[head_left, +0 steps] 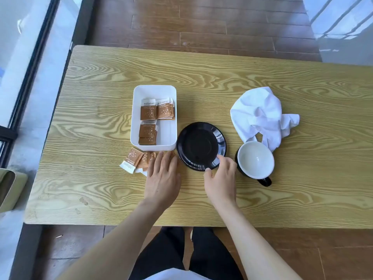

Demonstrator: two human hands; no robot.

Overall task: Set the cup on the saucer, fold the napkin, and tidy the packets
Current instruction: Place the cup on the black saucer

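Two hands work near the saucer (pixel 198 145): our right hand (pixel 221 176) pinches its near rim, our left hand (pixel 162 174), fingers spread, covers loose packets (pixel 133 159) left of it. The cup (pixel 255 159) sits just right; tilting the saucer could knock it.

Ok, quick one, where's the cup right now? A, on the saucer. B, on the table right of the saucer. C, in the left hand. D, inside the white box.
B: the cup stands on the table, beside the empty saucer.
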